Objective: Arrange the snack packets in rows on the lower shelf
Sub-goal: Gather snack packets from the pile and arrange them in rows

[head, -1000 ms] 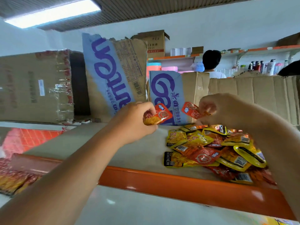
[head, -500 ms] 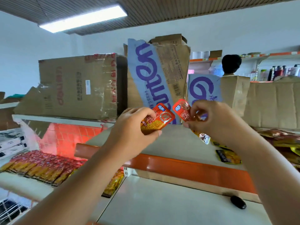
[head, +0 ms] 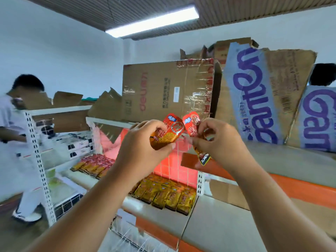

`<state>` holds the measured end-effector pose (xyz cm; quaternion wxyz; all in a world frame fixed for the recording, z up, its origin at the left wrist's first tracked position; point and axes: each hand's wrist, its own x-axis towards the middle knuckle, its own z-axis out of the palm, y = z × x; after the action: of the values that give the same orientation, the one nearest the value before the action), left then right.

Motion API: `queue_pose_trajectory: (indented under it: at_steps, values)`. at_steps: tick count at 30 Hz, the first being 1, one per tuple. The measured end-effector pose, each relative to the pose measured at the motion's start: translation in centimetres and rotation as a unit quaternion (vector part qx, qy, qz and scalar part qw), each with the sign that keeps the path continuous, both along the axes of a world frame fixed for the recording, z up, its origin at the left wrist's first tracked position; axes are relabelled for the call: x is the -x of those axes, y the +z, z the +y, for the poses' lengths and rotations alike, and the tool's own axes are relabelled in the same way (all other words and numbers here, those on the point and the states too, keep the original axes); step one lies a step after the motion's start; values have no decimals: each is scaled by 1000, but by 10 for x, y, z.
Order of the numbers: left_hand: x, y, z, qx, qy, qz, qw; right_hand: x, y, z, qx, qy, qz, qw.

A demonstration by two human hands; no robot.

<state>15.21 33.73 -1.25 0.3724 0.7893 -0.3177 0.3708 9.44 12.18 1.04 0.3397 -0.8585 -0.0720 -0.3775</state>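
My left hand (head: pixel 143 148) grips a small stack of red-and-yellow snack packets (head: pixel 168 132) at chest height. Beside it my right hand (head: pixel 216 140) pinches another red packet (head: pixel 191 125), with a second packet (head: pixel 204 158) hanging below its fingers. The two bunches almost touch. Below the hands, a row of yellow-orange packets (head: pixel 167 194) lies on the lower shelf (head: pixel 163 226). Farther left and back, another row of red packets (head: pixel 94 165) lies on the same level.
Flattened cardboard boxes (head: pixel 163 90) and blue-printed cartons (head: pixel 254 95) stand on the upper shelf (head: pixel 283 157) with its orange edge (head: pixel 300 188). A red grid panel (head: pixel 171 164) backs the lower shelf. A person in white (head: pixel 14 142) stands at the far left by a white rack upright (head: pixel 39 168).
The view has swung left and down, so the loose packet pile is out of sight and the lower shelf rows show. Both hands keep their packets and have drawn closer together.
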Motion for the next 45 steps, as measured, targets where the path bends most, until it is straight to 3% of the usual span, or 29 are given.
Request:
queue_pose_trajectory:
  at_steps: [11,23,28,45]
  values:
    - [-39,-29,119,-3,98,56,994,-86,-31,111,-66,95,26,993]
    - [-139,-60,151,-30,171,124,977,-222,-84,158,-141,163,71,974]
    - [-195,-82,151,-23,198,163,966,-285,-109,166,-177,210,133,952]
    - [-309,-207,201,27,183,275,944,-398,-222,239,-138,155,261,943]
